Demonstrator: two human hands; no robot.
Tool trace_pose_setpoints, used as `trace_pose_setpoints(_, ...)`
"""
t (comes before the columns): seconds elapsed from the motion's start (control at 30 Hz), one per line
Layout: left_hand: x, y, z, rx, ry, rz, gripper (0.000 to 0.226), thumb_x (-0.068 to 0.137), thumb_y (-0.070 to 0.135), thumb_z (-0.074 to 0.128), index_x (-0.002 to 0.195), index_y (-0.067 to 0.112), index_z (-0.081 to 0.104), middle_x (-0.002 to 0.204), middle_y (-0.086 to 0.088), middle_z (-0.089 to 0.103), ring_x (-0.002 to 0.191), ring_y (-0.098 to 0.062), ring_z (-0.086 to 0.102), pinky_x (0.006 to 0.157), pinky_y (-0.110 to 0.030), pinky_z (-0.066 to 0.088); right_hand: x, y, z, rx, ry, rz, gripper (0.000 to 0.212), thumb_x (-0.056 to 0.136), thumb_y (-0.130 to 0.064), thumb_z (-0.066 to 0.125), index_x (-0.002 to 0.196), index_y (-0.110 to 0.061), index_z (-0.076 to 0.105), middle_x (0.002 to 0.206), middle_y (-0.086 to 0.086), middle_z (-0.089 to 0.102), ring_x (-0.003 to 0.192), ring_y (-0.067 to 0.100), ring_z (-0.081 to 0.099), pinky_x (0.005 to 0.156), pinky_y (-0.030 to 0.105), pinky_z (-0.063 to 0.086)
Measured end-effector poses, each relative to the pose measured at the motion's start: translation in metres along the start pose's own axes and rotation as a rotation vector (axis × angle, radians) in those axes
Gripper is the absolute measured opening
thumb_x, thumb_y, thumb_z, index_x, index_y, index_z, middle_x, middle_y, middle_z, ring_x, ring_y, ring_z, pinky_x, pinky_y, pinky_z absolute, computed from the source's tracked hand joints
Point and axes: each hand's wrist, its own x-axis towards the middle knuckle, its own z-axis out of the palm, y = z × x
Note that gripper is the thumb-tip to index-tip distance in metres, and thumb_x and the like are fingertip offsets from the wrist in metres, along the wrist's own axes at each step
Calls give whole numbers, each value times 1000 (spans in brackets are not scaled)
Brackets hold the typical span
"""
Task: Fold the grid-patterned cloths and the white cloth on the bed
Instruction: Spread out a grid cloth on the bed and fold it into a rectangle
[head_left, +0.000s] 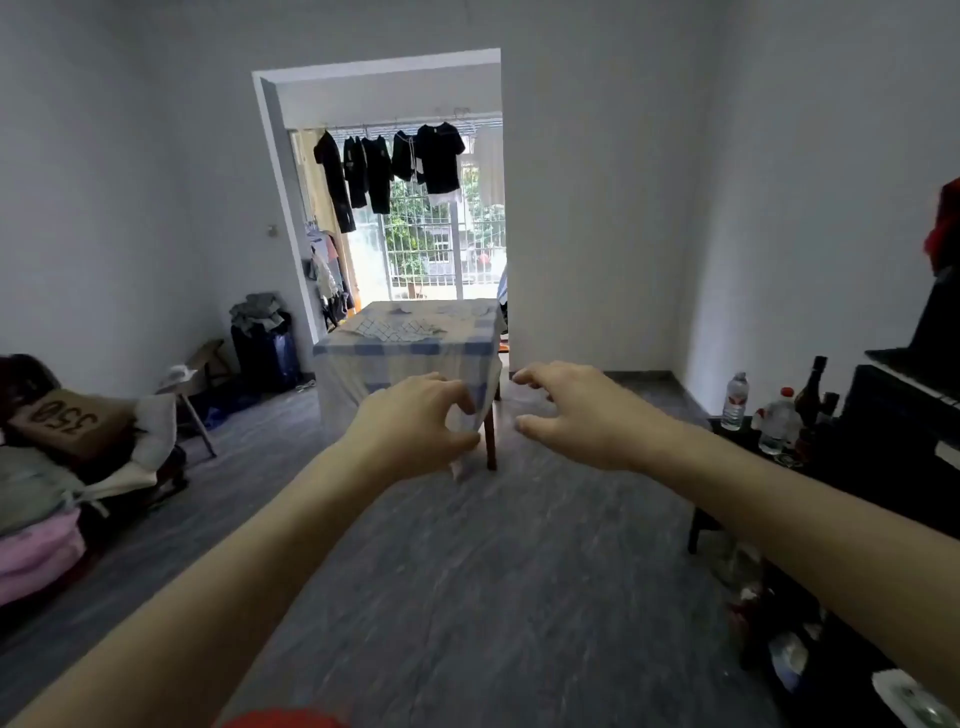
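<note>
Both my arms stretch forward over the grey floor. My left hand (415, 423) and my right hand (576, 415) hover in the air with fingers loosely curled, and neither holds anything. Far ahead stands a table (405, 358) draped in a blue-and-white checked sheet. On its top lie grid-patterned cloths (395, 328) and paler cloths (465, 310), too small to tell apart. My hands are well short of the table and only overlap its front corner in the picture.
A doorway behind the table opens to a balcony with dark clothes (389, 166) hanging. A pile of bedding and bags (67, 457) lies at the left, with a stool (195, 395) nearby. Bottles (774, 415) stand on dark furniture (883, 467) at the right.
</note>
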Motion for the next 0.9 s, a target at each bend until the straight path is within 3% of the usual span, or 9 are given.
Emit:
trace_pose_setpoints(0.13, 34, -47, 3, 52, -8, -32, 33, 86, 53, 57, 114, 35, 58, 116, 10, 57, 103, -10, 53, 68, -29, 36, 65, -15, 25, 6, -17, 4, 53, 88, -44, 60, 137, -27, 45, 139, -2, 49, 119, 14, 50, 94, 37, 49)
trace_pose_setpoints(0.4, 106, -121, 17, 62, 21, 21, 34, 88, 56, 52, 110, 32, 62, 113, 10, 61, 98, -10, 56, 74, -31, 50, 169, -16, 61, -17, 5, 6, 52, 88, -44, 60, 135, -27, 46, 136, -2, 49, 118, 15, 51, 97, 37, 49)
trace_pose_setpoints(0.57, 138, -142, 27, 42, 57, 30, 35, 91, 58, 46, 109, 33, 63, 114, 11, 60, 100, -9, 55, 60, -26, 34, 213, -4, 67, -18, 4, 21, 49, 86, -43, 59, 131, -26, 48, 132, 0, 50, 116, 15, 52, 96, 42, 50)
trace_pose_setpoints(0.7, 160, -164, 43, 44, 20, 9, 32, 90, 56, 48, 108, 34, 62, 112, 12, 60, 98, -7, 54, 60, -26, 32, 242, 7, 81, -13, -10, 26, 49, 87, -43, 59, 132, -27, 47, 133, -1, 49, 115, 15, 52, 95, 40, 50)
trace_pose_setpoints(0.9, 212, -184, 66, 39, -13, -30, 29, 90, 53, 51, 109, 33, 61, 112, 10, 60, 96, -9, 55, 68, -30, 47, 291, 37, 98, 6, -35, 23, 50, 88, -42, 60, 134, -27, 46, 139, 0, 47, 118, 17, 51, 96, 39, 49)
